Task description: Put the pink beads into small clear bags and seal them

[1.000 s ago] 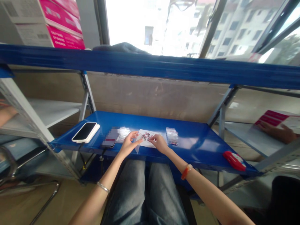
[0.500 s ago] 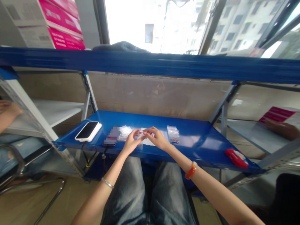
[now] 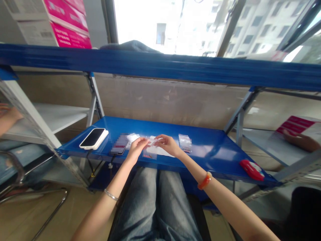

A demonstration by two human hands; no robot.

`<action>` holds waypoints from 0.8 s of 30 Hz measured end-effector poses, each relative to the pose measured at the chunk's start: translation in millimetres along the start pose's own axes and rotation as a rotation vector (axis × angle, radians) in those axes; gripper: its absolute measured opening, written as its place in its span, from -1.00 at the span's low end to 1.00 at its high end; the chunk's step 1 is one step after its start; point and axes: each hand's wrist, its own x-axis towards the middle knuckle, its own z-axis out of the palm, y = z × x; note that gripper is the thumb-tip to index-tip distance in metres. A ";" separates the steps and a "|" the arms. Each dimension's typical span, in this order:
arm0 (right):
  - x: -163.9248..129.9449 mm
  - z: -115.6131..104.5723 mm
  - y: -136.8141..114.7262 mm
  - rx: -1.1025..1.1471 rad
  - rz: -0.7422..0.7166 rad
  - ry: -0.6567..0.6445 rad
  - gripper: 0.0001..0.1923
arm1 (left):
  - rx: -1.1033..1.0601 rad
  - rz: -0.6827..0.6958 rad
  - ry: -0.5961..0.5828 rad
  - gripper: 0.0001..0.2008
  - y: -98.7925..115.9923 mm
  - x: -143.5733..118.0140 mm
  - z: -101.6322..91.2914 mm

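Note:
My left hand (image 3: 137, 146) and my right hand (image 3: 167, 144) face each other above the blue shelf (image 3: 160, 125). Between them is a small clear plastic bag (image 3: 151, 142), its near side pinched by the fingers of each hand. A few red marks show on the see-through film just below my left fingers. Beneath my hands lies a white sheet (image 3: 164, 151), partly covered. Left of my left hand rests a pile of clear bags (image 3: 132, 137). To the right of my right hand sits a stack of small clear bags (image 3: 185, 143) with tiny contents.
On the left are a white device with a black screen (image 3: 93, 139) and a blurred-out phone (image 3: 120, 145). A red pouch-like thing (image 3: 252, 169) lies near the right edge. Metal posts (image 3: 239, 115) bound the shelf. Other people's hands (image 3: 301, 140) show at both sides.
My hands have moved slightly apart, stretching the clear bag between them. My left hand has shifted left. The view has tilted slightly.

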 end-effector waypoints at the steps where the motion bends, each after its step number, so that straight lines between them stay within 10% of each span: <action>1: -0.2 -1.5 1.2 0.054 0.018 0.002 -0.68 | -0.017 0.004 -0.009 -0.67 0.9 -0.1 -1.1; 24: -6.4 -9.9 -16.4 -0.027 0.111 0.199 -0.65 | 0.187 0.148 -0.049 -0.69 23.2 -15.1 5.6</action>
